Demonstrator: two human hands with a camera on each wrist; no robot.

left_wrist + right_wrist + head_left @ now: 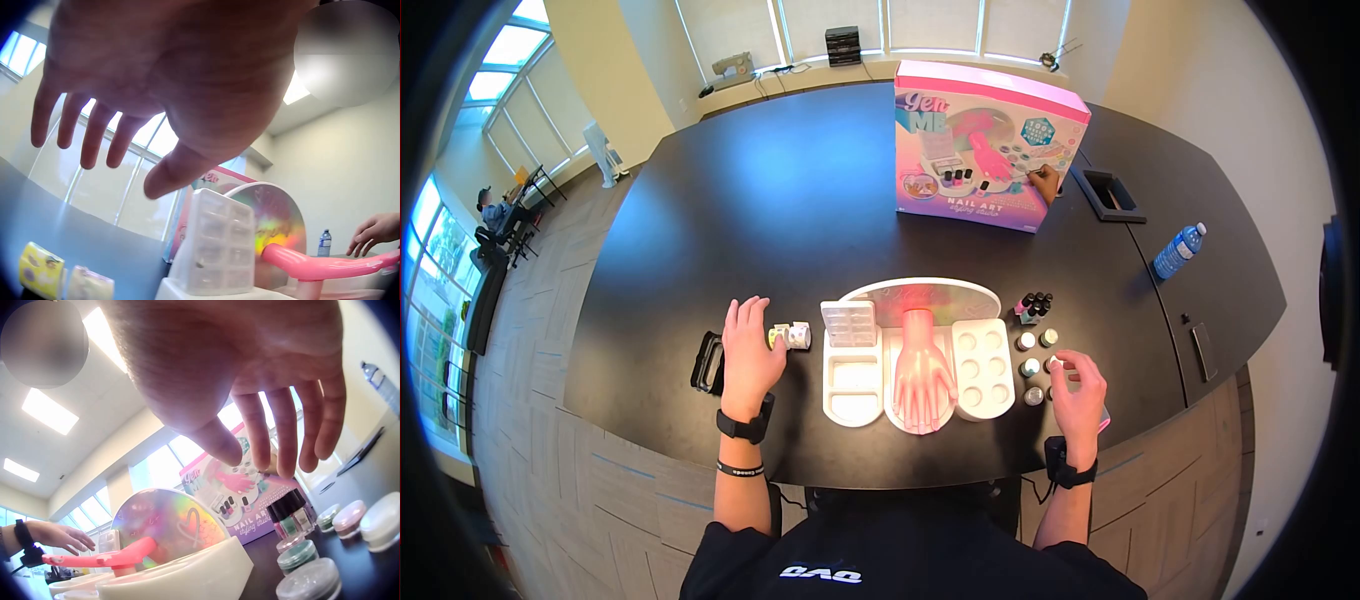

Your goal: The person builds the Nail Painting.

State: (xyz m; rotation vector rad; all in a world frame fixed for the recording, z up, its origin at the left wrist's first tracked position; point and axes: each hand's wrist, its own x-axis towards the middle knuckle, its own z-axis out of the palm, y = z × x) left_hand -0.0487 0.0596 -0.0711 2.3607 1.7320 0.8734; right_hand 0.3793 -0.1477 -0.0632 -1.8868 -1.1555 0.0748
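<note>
My left hand (750, 345) hovers with spread fingers between a black frame-like holder (707, 362) and small patterned rolls, one of them yellow (42, 270). Nothing is in it. On the right, my other hand (1080, 395) hangs with loosely bent fingers over several small lidded jars (297, 556), and it too holds nothing. Between the hands stands a white tray station (855, 362) with a pink model hand (920, 375) lying palm down. Behind the model hand rises a shiny rounded panel (169, 515). Several black-capped nail polish bottles (1035, 307) stand beyond the jars.
A pink nail art box (990, 150) stands upright at the back. Farther right are a water bottle (1180, 250), a black table inset (1108, 194) and a flat dark phone-like object (1203, 351). Another person (497, 212) sits far left.
</note>
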